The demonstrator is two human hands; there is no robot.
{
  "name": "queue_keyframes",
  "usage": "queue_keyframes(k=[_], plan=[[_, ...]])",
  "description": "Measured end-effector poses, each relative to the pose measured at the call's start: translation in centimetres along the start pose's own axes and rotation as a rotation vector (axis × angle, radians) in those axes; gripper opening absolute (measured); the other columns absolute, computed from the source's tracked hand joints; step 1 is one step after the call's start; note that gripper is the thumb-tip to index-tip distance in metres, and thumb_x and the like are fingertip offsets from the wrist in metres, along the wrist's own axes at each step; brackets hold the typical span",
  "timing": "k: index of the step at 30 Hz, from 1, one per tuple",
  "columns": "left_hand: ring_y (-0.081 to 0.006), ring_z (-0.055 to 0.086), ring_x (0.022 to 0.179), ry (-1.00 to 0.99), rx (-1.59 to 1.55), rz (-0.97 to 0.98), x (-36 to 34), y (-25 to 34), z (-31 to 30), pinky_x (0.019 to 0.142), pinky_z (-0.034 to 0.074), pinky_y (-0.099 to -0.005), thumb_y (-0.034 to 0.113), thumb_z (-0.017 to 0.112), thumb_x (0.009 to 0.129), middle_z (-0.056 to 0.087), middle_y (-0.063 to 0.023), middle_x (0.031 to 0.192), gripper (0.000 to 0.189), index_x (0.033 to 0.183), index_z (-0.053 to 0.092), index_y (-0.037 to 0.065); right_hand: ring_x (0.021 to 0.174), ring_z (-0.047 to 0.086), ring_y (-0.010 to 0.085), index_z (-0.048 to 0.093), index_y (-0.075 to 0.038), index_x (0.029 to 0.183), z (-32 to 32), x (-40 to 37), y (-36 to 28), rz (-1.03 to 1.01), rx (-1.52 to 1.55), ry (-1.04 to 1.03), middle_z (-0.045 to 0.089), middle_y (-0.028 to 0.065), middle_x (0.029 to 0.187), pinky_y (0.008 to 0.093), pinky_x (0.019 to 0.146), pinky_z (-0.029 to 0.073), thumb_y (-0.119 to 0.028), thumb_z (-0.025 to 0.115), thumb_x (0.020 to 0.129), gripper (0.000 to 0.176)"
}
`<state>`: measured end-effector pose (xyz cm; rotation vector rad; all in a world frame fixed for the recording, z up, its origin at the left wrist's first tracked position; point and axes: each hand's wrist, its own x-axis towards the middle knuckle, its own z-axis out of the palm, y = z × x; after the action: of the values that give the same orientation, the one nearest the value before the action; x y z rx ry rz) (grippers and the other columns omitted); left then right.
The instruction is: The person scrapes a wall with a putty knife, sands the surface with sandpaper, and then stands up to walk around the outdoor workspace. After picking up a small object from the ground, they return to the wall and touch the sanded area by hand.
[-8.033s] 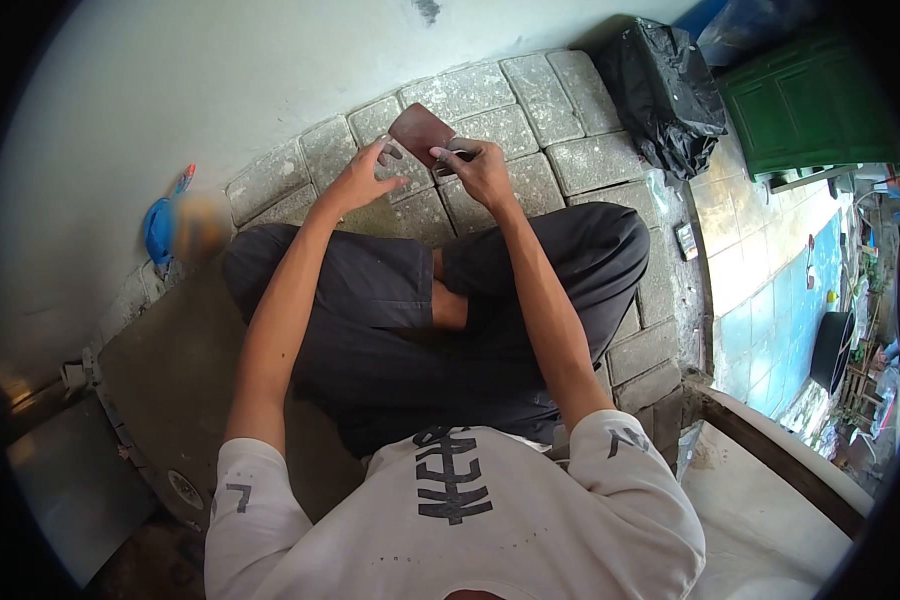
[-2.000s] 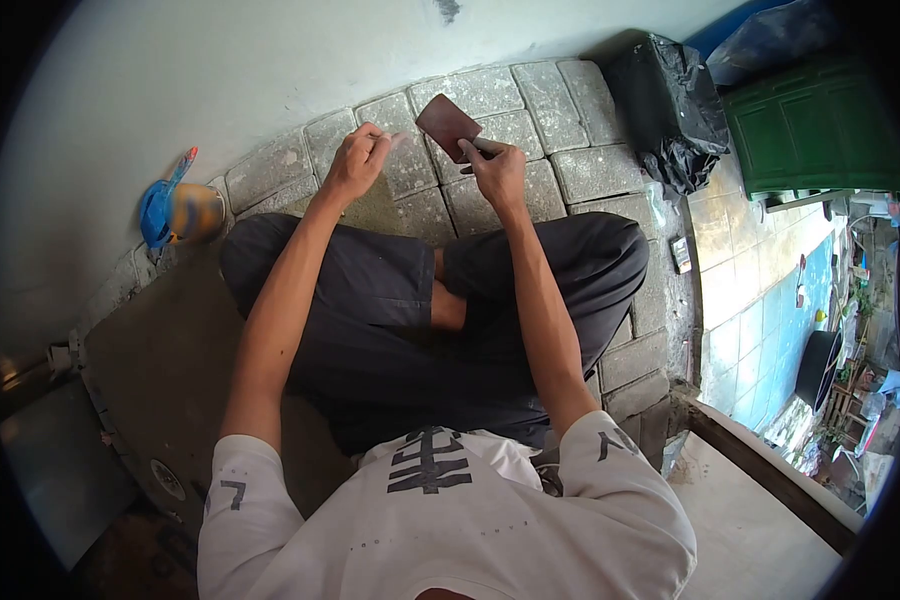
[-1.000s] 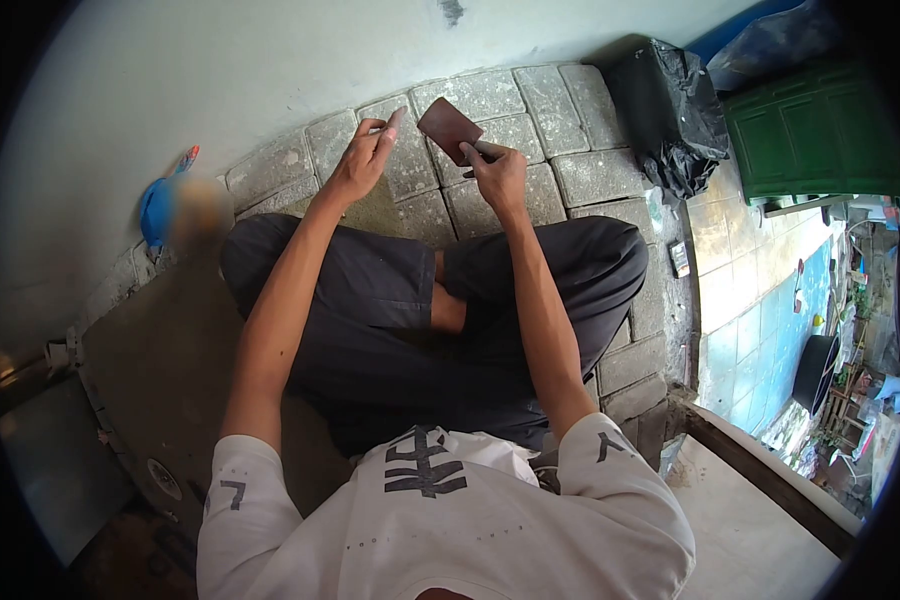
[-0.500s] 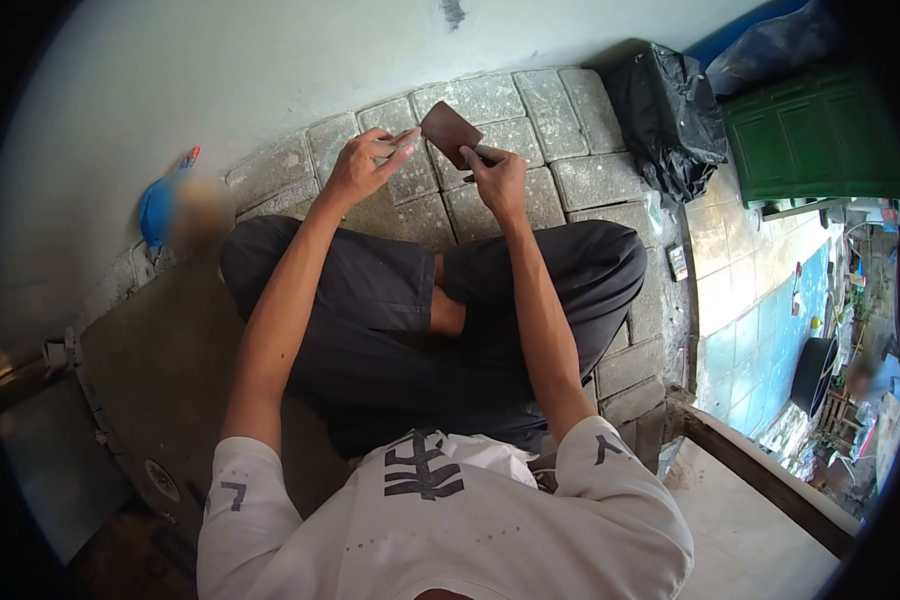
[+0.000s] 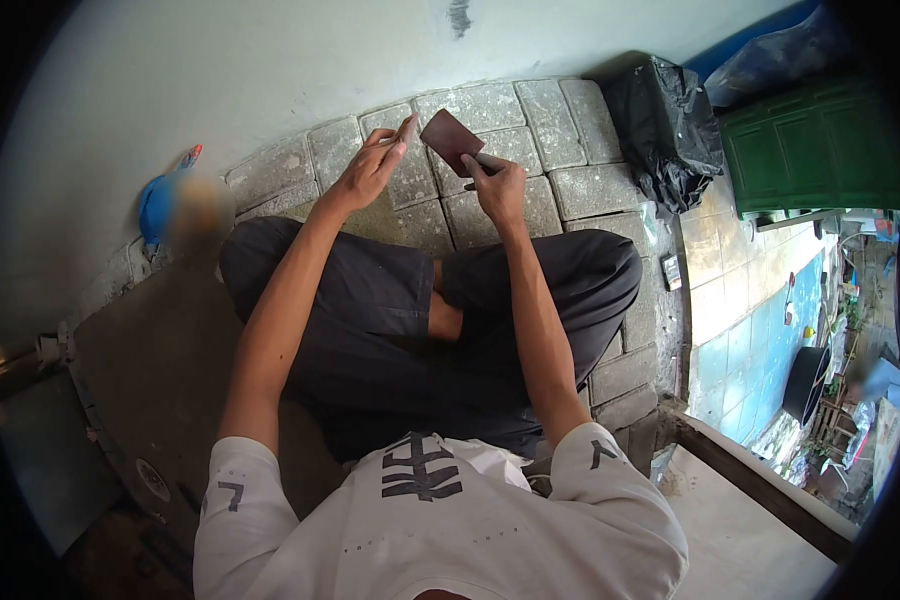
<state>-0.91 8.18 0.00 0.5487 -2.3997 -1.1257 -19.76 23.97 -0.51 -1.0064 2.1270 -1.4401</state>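
My right hand [image 5: 497,188] pinches a reddish-brown rectangular sheet of what looks like sandpaper [image 5: 451,137] by its lower right corner. The sheet is tilted and held above the paving, in front of my crossed legs. Dark grey shows on the fingers near that corner. To the left of the sheet, my left hand [image 5: 368,172] is raised with its fingers stretched out, the tips close to the sheet but apart from it. Nothing plainly shows in this hand.
Grey paving blocks [image 5: 475,215] lie beneath, up to a pale wall [image 5: 300,70]. A black plastic bag [image 5: 662,130] and a green panelled container [image 5: 820,150] stand at the right. At the left sits a blue object [image 5: 154,208], partly blurred.
My left fingers have stretched out more and point further up. The sheet and my right hand have shifted slightly downward in view. The camera view has tilted a little.
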Motion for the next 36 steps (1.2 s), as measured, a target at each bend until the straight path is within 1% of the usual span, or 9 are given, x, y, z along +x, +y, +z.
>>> queue_keyframes(k=[2, 4, 9, 16, 22, 24, 27, 31, 36], plan=[[-0.0289, 0.05, 0.119, -0.02, 0.035, 0.007, 0.0, 0.1, -0.3, 0.102, 0.042, -0.0425, 0.04, 0.033, 0.108, 0.067, -0.0164, 0.104, 0.056, 0.132, 0.059, -0.003, 0.057, 0.065, 0.0164, 0.075, 0.005, 0.097, 0.0, 0.0, -0.1, -0.014, -0.017, 0.006, 0.07, 0.0167, 0.067, 0.0336, 0.057, 0.05, -0.022, 0.078, 0.086, 0.029], [-0.0294, 0.053, 0.117, -0.039, 0.07, 0.014, 0.1, 0.6, -0.9, 0.098, 0.045, -0.0423, 0.04, 0.036, 0.108, 0.068, -0.0166, 0.102, 0.054, 0.126, 0.064, -0.002, 0.06, 0.059, 0.0077, 0.075, 0.006, 0.096, -0.2, -0.2, -0.7, 0.03, -0.003, 0.001, 0.071, 0.013, 0.069, 0.0305, 0.056, 0.048, -0.019, 0.079, 0.086, 0.027], [-0.0282, 0.069, 0.088, 0.092, 0.072, 0.108, 0.0, 2.0, -1.4, 0.069, 0.053, -0.0397, 0.027, 0.064, 0.096, 0.068, -0.0187, 0.098, 0.03, 0.09, 0.075, -0.001, 0.06, 0.058, 0.0072, 0.075, 0.006, 0.095, 0.0, -0.2, -0.3, 0.006, -0.01, 0.005, 0.071, 0.0127, 0.068, 0.03, 0.055, 0.047, -0.019, 0.079, 0.085, 0.027], [-0.0247, 0.069, 0.078, 0.081, 0.086, 0.135, 0.0, 2.9, -2.1, 0.065, 0.053, -0.0381, 0.022, 0.065, 0.095, 0.07, -0.0157, 0.087, 0.024, 0.094, 0.076, 0.001, 0.058, 0.055, 0.0077, 0.075, 0.006, 0.095, 0.2, -0.1, 0.0, -0.025, -0.017, 0.02, 0.069, 0.0112, 0.065, 0.0304, 0.054, 0.046, -0.02, 0.079, 0.086, 0.027], [-0.0268, 0.063, 0.102, 0.078, 0.012, 0.089, 0.2, 1.1, -1.4, 0.082, 0.051, -0.0418, 0.028, 0.055, 0.101, 0.069, -0.0144, 0.082, 0.037, 0.102, 0.073, -0.004, 0.057, 0.055, 0.0083, 0.075, 0.006, 0.094, 0.0, -0.2, -0.4, -0.009, -0.034, -0.001, 0.068, 0.0115, 0.065, 0.0307, 0.054, 0.046, -0.02, 0.078, 0.086, 0.028], [-0.0292, 0.057, 0.115, 0.057, 0.064, 0.061, 0.3, 0.6, -1.2, 0.09, 0.048, -0.0451, 0.036, 0.049, 0.103, 0.068, -0.0171, 0.086, 0.047, 0.104, 0.072, -0.005, 0.057, 0.055, 0.0085, 0.074, 0.006, 0.094, -0.1, -0.2, -0.6, -0.01, -0.04, -0.002, 0.068, 0.0117, 0.064, 0.0309, 0.055, 0.046, -0.021, 0.078, 0.086, 0.028], [-0.0309, 0.056, 0.117, 0.026, 0.032, -0.002, -0.1, 1.6, -1.4, 0.091, 0.048, -0.0465, 0.038, 0.049, 0.102, 0.067, -0.0196, 0.094, 0.049, 0.102, 0.072, -0.005, 0.057, 0.055, 0.0089, 0.074, 0.006, 0.094, -0.1, -0.2, -0.6, -0.016, -0.045, -0.001, 0.067, 0.0123, 0.064, 0.0314, 0.054, 0.046, -0.022, 0.078, 0.086, 0.029], [-0.0319, 0.056, 0.117, 0.059, 0.013, 0.035, 0.0, 1.1, -1.2, 0.09, 0.049, -0.0461, 0.039, 0.052, 0.099, 0.066, -0.0203, 0.1, 0.048, 0.1, 0.073, -0.005, 0.055, 0.063, 0.0174, 0.075, 0.005, 0.096, -0.1, -0.1, -0.5, -0.014, -0.087, -0.012, 0.069, 0.0191, 0.068, 0.0348, 0.058, 0.049, -0.023, 0.078, 0.085, 0.03], [-0.0318, 0.062, 0.108, 0.048, 0.049, 0.044, -0.1, 1.2, -1.5, 0.084, 0.052, -0.0452, 0.032, 0.06, 0.094, 0.065, -0.0199, 0.11, 0.037, 0.095, 0.074, -0.002, 0.056, 0.064, 0.0189, 0.075, 0.004, 0.096, -0.1, -0.1, -0.6, -0.003, -0.079, -0.011, 0.07, 0.0194, 0.069, 0.035, 0.058, 0.049, -0.024, 0.078, 0.085, 0.03]])
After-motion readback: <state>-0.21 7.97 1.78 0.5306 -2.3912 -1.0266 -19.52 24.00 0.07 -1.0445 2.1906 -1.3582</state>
